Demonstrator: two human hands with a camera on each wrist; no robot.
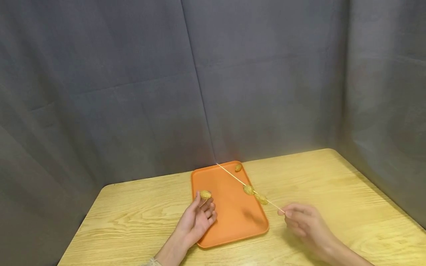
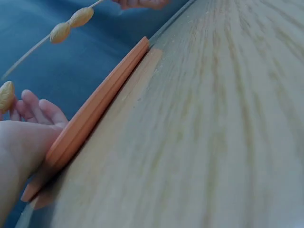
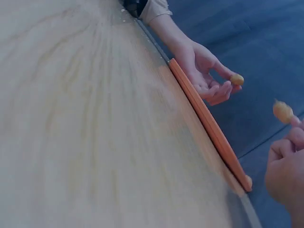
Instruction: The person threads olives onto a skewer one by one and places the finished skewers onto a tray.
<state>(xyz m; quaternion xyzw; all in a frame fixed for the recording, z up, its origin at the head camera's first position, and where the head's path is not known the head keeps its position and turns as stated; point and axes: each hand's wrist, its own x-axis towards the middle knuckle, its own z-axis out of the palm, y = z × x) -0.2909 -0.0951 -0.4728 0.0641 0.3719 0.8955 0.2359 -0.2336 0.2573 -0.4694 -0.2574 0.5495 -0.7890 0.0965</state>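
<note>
My left hand (image 1: 197, 224) is palm up over the left side of an orange tray (image 1: 224, 229). Its thumb and fingertips pinch a wrinkled golden oval piece (image 1: 205, 194), which looks like a nut or dried fruit. The right hand (image 1: 306, 223), off the tray's right side, pinches the near end of a thin wooden skewer (image 1: 231, 174). Two similar pieces, the upper one (image 1: 248, 190) and the lower one (image 1: 261, 199), are threaded close together on the skewer. Its bare far end slants up and left above the tray. In the left wrist view, both threaded pieces (image 2: 81, 17) hang clear of the tray.
Another golden piece (image 1: 238, 167) lies in the tray's far right corner. Under the tray is a light wood-grain table (image 1: 139, 210). Dark grey curtains (image 1: 266, 92) stand close behind the table and along its right side.
</note>
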